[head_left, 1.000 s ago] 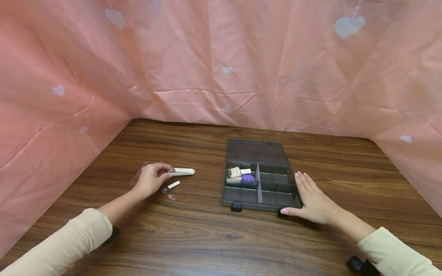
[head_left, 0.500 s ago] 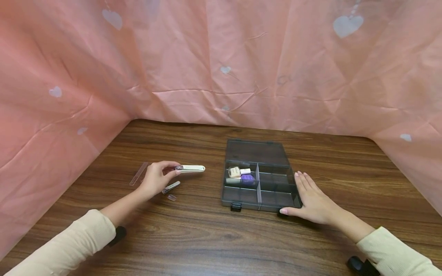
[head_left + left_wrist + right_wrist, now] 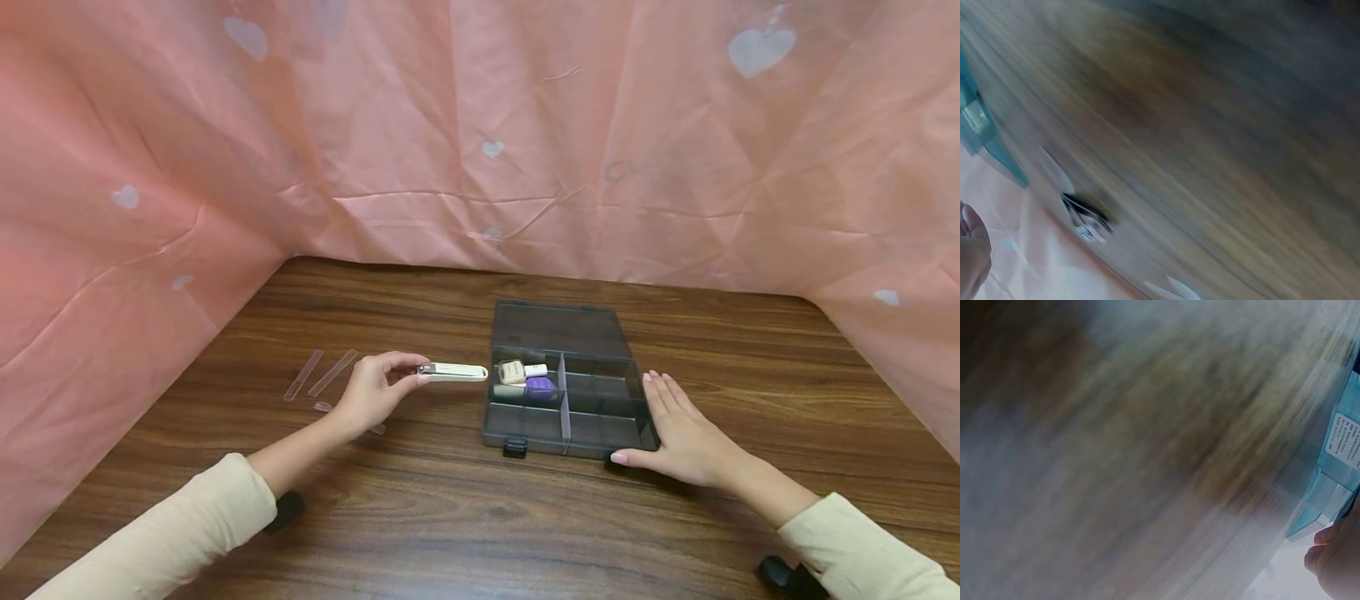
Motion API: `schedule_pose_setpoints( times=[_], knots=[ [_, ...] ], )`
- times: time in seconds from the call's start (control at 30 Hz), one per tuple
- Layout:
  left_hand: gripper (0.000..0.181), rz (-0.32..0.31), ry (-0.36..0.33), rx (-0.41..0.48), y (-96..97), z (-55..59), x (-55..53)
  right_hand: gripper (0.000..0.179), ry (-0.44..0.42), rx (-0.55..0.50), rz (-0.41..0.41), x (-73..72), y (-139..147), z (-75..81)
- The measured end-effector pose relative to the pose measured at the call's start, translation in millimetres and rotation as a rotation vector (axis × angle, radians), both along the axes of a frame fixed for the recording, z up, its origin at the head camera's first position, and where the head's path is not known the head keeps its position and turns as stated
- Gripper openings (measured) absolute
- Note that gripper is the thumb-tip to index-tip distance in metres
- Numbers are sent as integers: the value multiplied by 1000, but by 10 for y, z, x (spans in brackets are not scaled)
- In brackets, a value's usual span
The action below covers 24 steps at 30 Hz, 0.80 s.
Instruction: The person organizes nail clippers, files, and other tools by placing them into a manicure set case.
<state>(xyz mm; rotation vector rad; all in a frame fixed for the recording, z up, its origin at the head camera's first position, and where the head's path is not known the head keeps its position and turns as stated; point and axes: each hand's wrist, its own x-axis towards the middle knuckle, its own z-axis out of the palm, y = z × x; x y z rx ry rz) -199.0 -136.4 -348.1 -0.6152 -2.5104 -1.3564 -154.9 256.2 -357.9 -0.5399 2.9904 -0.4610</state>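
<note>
Left hand (image 3: pixel 377 388): you pinch the clipper (image 3: pixel 459 372), at the box's (image 3: pixel 525 422) nine o'clock
Right hand (image 3: pixel 688 440): released, touching its four o'clock

R hand (image 3: pixel 1340 559) by bluish box (image 3: pixel 1330 490) w/ wht label (image 3: pixel 1344 440).

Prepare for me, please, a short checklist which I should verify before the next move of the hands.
1. Grip on the nail clipper: ok, the left hand pinches it at one end.
2. Support for the box: ok, the right hand rests against its right side.
3. Open lid: ok, laid back behind the compartments.
4. Free rear left compartment: not ok, a cream bottle and a purple bottle lie there.
5. Gap between clipper tip and box: cannot tell, they nearly meet in the head view.
</note>
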Motion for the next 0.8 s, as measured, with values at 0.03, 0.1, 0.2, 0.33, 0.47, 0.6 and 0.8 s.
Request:
schedule_pose_setpoints(
  times=[0.03,0.1,0.2,0.33,0.47,0.6,0.8],
  knots=[
    [20,-14,-3,7,29,2,3,115,0,-1,0,2,4,2],
    [19,-37,-1,21,93,1,7,115,2,-2,1,3,7,8],
    [18,-69,-2,38,198,-10,17,115,-1,-5,2,3,6,13],
    [18,-108,-7,30,353,-21,28,115,-4,-8,5,2,2,11],
    [18,-173,-7,-17,499,-32,28,115,1,-9,7,6,7,7],
    [18,-215,7,-61,610,-40,24,115,8,-9,5,0,5,-7],
    [17,-251,75,-134,716,-58,-11,115,10,-3,4,-10,5,-14]
  ],
)
